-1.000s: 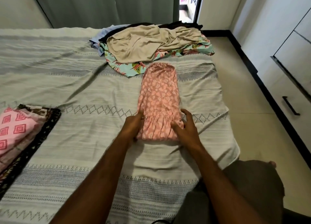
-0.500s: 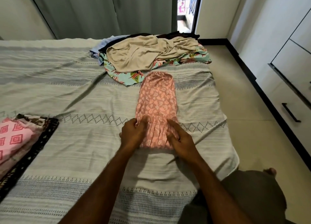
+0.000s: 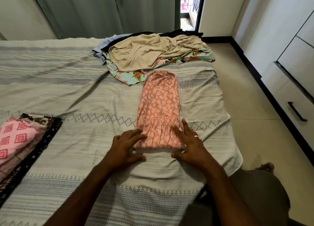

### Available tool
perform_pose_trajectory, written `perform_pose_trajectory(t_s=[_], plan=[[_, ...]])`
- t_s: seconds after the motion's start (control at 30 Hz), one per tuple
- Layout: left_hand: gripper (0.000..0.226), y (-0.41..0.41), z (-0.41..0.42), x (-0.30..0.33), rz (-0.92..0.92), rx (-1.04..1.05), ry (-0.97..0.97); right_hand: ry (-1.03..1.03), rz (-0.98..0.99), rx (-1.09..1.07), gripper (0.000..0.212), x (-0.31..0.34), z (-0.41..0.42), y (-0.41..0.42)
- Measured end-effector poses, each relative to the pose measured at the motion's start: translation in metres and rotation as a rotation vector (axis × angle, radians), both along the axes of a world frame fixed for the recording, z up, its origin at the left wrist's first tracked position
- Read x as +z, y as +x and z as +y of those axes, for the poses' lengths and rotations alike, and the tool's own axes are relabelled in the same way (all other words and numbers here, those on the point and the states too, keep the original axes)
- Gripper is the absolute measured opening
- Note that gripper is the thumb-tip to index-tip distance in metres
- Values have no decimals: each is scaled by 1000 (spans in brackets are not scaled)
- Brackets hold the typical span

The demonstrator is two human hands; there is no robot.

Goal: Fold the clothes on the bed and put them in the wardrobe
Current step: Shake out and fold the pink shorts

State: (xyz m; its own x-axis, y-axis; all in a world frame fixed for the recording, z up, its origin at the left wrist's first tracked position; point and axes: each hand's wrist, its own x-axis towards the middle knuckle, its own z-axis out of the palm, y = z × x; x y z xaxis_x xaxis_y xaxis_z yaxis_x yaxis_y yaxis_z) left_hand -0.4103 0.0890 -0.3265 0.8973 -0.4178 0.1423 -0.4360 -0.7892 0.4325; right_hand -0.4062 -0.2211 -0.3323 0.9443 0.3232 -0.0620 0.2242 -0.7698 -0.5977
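Head view: striped bedspread [image 3: 85,93], curtains [image 3: 102,12] behind; both hands' grip open, flanking pink garment [image 3: 159,107].

We record two bare forearms without sleeves, entering from the lower edge of the frame. Right hand [image 3: 192,146]: one plain silver-coloured ring [image 3: 196,136]. Left hand [image 3: 124,147]: unadorned; grey-brown legwear [image 3: 254,197] at lower right.

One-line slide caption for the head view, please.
Both hands, left and right, rest open at the near end of a narrow-folded pink leaf-print garment on the grey striped bedspread.
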Motion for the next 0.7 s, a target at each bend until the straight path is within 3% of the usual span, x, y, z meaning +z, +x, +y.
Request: perform_pose_trajectory(t_s=[0.17, 0.27, 0.33, 0.43, 0.53, 0.6, 0.7], plan=[[59, 8, 7, -8, -51, 4, 85, -158, -12, 15, 66, 7, 8, 0], [47, 12, 4, -6, -83, -48, 70, -180, 2, 15, 56, 14, 10, -5], [39, 14, 4, 3, -97, -68, -9, -123, -70, 14, 61, 18, 7, -6], [34, 16, 9, 24, -15, -55, -215, 219, -125, -1, 43, 30, 0, -6], [53, 4, 3, 64, 296, -117, -549, 598, -66, -57, 37, 45, 1, -14], [42, 1, -4, 86, 445, -173, -650, 727, -24, -121, 35, 51, 3, -20], [22, 11, -14, 98, 487, -134, -788, 799, 4, -183, 28, 61, 12, -7]])
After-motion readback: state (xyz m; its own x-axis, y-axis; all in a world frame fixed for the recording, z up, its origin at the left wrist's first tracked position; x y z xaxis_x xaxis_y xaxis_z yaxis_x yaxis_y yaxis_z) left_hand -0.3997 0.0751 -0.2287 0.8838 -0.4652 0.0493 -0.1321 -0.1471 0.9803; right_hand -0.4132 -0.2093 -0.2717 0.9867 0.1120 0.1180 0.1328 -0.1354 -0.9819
